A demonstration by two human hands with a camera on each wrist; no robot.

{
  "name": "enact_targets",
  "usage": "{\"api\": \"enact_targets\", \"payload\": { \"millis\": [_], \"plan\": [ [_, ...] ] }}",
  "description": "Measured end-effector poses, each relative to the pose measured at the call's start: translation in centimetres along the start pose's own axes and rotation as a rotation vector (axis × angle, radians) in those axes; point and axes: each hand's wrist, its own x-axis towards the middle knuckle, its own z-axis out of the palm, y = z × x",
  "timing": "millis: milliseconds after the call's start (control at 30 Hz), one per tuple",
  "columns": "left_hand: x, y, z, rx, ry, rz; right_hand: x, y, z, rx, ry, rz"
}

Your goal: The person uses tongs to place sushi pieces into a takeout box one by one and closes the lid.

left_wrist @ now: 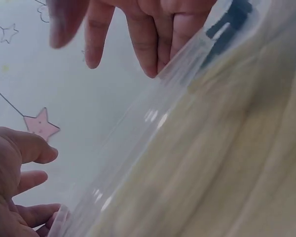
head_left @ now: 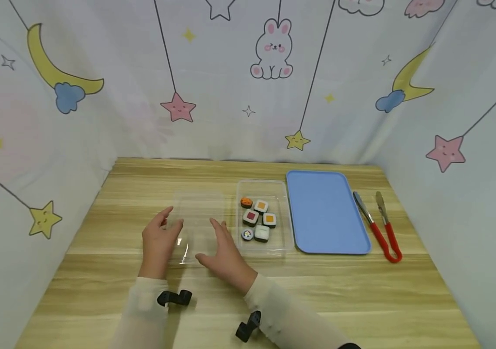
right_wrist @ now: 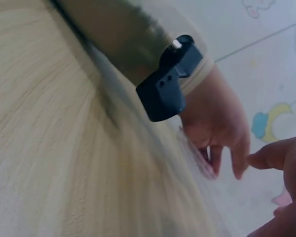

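A clear plastic lid or shallow container (head_left: 199,203) lies on the table, faint but for its glinting edges. My left hand (head_left: 156,249) is at its left side, thumb and fingers apart. On the opposite side is my right hand (head_left: 228,259), its fingers extended and thumb spread toward the left. In the left wrist view, lower fingers of both hands touch the edges of the clear plastic (left_wrist: 138,123). Just right of it, a clear box (head_left: 284,242) contains several sushi pieces (head_left: 250,217), some with orange or red centres. The right wrist view is blurred.
A blue tray (head_left: 328,213) stands right of the clear box. Beyond it lie red-handled metal tongs (head_left: 392,242), their arms spread. A patterned white curtain (head_left: 230,131) encloses the back and sides of the wooden table (head_left: 361,295).
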Motion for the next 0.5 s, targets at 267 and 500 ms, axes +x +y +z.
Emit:
{"api": "enact_targets", "payload": {
  "millis": [267, 500],
  "plan": [
    [-1.2, 2.5, -1.4, -0.023, 0.037, 0.023, -0.9, -2.2, -2.4, 0.111, 0.046, -0.102],
    [-2.0, 4.8, -0.8, -0.084, -0.012, 0.007, -0.5, -2.1, -4.9, 0.192, 0.192, -0.167]
  ]
}}
